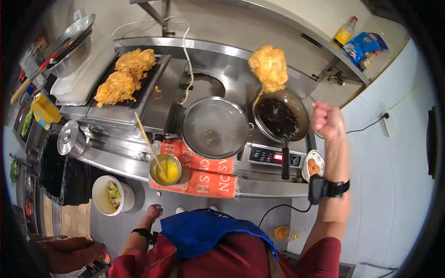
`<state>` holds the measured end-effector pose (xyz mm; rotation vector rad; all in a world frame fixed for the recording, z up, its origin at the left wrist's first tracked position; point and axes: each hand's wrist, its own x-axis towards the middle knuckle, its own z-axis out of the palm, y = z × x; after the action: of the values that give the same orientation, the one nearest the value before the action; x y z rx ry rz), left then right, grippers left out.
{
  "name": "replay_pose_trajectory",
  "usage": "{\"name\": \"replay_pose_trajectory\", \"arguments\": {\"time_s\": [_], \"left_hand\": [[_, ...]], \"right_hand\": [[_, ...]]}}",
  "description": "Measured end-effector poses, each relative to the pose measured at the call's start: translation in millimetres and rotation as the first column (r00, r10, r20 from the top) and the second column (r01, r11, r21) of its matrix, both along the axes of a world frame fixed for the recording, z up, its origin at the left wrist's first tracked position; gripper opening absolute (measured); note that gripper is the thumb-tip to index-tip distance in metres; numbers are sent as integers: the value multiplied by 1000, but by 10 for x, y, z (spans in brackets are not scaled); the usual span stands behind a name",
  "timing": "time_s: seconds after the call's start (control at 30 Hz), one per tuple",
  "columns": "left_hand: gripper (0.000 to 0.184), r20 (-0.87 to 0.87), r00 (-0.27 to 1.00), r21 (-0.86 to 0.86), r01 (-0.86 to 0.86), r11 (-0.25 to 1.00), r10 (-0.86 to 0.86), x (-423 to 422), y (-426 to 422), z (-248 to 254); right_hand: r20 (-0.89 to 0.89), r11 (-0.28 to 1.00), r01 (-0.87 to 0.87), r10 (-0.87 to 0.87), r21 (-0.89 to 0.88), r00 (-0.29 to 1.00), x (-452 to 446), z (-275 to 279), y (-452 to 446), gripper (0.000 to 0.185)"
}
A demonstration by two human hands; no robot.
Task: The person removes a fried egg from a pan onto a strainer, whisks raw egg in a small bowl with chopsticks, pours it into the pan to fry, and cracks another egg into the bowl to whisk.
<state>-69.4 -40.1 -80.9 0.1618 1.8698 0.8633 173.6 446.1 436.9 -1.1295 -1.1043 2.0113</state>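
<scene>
My right hand (pixel 327 121) is raised in a fist right of the dark wok (pixel 282 116); what it holds, if anything, I cannot make out. Above the wok, a golden, crispy fried piece (pixel 269 67) hangs with a thin strand trailing down to the rim; nothing visible supports it. The wok's black handle (pixel 285 162) points toward me, and no hand is on it. Down at my side, my left hand (pixel 154 211) has its fingers curled, apparently around nothing. Nearest to it are a white bucket (pixel 127 197) with green scraps and a bowl (pixel 177 180) of yellow beaten egg with a stick in it.
A wide round pan (pixel 215 125) stands mid-counter, behind an orange cloth (pixel 204 180). Fried pieces (pixel 123 81) lie on a black tray at left. A bowl of eggs (pixel 314 162) sits right. An oil bottle (pixel 282 233) lies on the floor. Another person (pixel 72 257) is at lower left.
</scene>
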Motion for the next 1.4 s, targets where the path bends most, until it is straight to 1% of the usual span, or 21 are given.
{"name": "replay_pose_trajectory", "arguments": {"time_s": [0.07,0.1,0.17,0.2,0.3,0.37,0.43,0.53,0.63,0.77,0.9,0.97,1.0,1.07,1.1,1.13,1.17,1.2,1.23,1.3,1.4], "left_hand": [[14,37,998,115,-61,991,57,-45,-88,-182],[14,42,997,111,-75,991,70,-29,-134,-232],[19,77,986,93,-154,984,147,-27,-192,-270],[24,-1,995,-17,-103,995,103,31,-138,7],[26,39,988,-9,-149,989,149,39,-243,280],[27,-12,988,-60,-154,986,153,42,-336,343],[28,2,982,-76,-188,979,189,33,-423,277],[30,35,981,-76,-186,980,189,40,-525,304],[31,25,983,-98,-179,979,183,59,-512,331],[33,-13,979,-27,-203,979,203,9,-481,305],[34,-66,978,12,-199,980,199,-66,-416,423],[34,-75,975,13,-209,978,209,-87,-384,501],[34,-68,975,23,-208,978,209,-90,-373,577],[34,-62,975,32,-213,976,215,-117,-343,694],[35,-87,970,56,-221,974,225,-136,-341,729],[35,-111,965,79,-228,970,236,-162,-348,767],[35,-110,964,76,-236,969,244,-207,-347,801],[34,-126,949,163,-268,950,289,-262,-332,843],[33,-139,931,246,-296,923,336,-327,-325,889],[32,-213,908,288,-295,911,361,-415,-186,1249],[34,-209,893,378,-303,875,399,-456,195,1934]], "right_hand": [[-21,998,-37,36,-46,999,-223,-336,-222,14],[-46,995,-82,80,-48,996,-309,-596,-300,13],[-96,979,-96,79,-180,992,-483,-1197,-410,13],[-79,968,-100,83,-231,993,-548,-1484,-477,13],[7,924,-96,106,-371,994,-682,-2101,-710,12],[88,896,-82,133,-436,987,-693,-2327,-806,11],[121,880,-95,170,-465,978,-661,-2441,-816,11],[263,912,-78,196,-402,945,-667,-2369,-864,10],[322,943,-63,174,-326,931,-700,-2290,-897,10],[381,968,-43,137,-245,914,-676,-2338,-898,12],[388,969,-23,121,-247,914,-618,-2446,-821,13],[482,973,-136,210,-184,851,-608,-2439,-826,19],[481,973,-138,212,-185,850,-601,-2411,-831,19],[648,979,-168,201,-113,734,-592,-2323,-844,27],[648,978,-174,207,-116,733,-558,-2301,-828,27],[867,873,-425,6,239,499,-495,-2282,-801,28],[901,569,-700,-312,430,300,-482,-2240,-795,30],[873,564,-687,-430,458,229,-570,-2030,-919,30],[723,364,-672,-576,645,381,-568,-2085,-901,23],[596,192,-578,-443,793,670,-775,-1974,-992,16],[607,60,-606,-145,794,781,-1348,-1987,-1337,14]]}}
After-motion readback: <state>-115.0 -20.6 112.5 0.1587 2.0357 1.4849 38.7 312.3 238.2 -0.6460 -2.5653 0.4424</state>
